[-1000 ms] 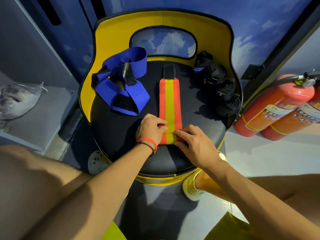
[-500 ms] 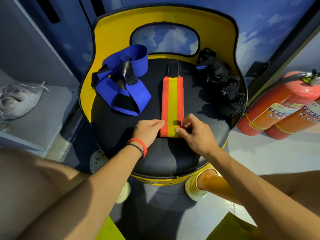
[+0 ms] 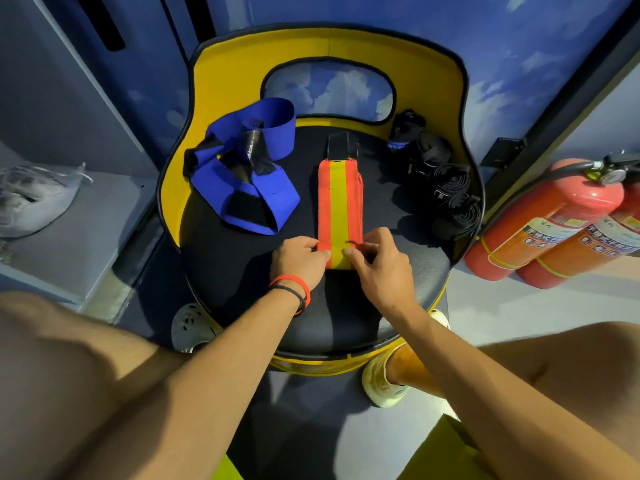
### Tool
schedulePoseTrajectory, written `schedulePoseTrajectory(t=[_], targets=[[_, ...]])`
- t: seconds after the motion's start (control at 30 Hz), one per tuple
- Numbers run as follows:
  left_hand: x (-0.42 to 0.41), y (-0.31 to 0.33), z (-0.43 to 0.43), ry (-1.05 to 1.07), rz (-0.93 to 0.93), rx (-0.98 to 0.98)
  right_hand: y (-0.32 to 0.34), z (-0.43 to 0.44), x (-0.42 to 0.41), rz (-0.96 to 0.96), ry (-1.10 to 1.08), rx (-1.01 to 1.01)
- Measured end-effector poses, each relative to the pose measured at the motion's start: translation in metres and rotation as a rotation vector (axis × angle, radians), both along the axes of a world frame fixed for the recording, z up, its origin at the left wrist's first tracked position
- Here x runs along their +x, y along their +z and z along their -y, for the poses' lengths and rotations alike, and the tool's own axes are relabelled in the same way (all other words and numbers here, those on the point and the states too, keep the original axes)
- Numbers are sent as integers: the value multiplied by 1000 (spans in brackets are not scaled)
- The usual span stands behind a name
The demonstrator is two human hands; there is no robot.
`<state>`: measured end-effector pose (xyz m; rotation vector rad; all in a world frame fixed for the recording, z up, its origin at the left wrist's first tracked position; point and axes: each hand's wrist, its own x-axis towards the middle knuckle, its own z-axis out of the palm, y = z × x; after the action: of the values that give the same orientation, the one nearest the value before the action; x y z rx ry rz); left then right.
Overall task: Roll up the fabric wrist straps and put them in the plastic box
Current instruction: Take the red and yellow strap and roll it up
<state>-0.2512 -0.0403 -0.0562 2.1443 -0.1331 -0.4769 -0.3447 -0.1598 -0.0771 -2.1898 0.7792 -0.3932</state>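
Yellow-backed chair [image 3: 242, 64] in front of you, against a blue cloud-print wall [image 3: 519, 46].
Grey shelf [image 3: 104, 220] at your left, two red fire extinguishers [image 3: 540, 220] on pale floor [image 3: 502, 306] at your right.

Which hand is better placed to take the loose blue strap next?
Probably the left hand: the blue fabric strap lies on its side of the orange and yellow striped strap; the right hand would have to cross over.

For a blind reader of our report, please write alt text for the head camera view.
The left hand and right hand pinch the near end of an orange strap with a yellow stripe, flat on a black chair seat. A blue strap lies loose to its left, rolled black straps to its right.
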Motion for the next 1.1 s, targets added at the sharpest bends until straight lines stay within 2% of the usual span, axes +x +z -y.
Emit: schedulePoseTrajectory(t=[0.13, 0.4, 0.53, 0.83, 1.1], targets=[[1, 2, -8, -41, -47, -36, 1, 4, -14, -19, 83, 61], [-13, -15, -32, -87, -127, -234, 3, 1, -38, -39, 66, 188], [-18, -15, -35, -99, -63, -235, 0, -2, -42, -32, 90, 234], [-11, -24, -32, -102, -163, -280, -6, -3, -41, -13, 127, 251], [-6, -23, -24, -32, -104, -205, -9, 2, -35, 30, 72, 243]])
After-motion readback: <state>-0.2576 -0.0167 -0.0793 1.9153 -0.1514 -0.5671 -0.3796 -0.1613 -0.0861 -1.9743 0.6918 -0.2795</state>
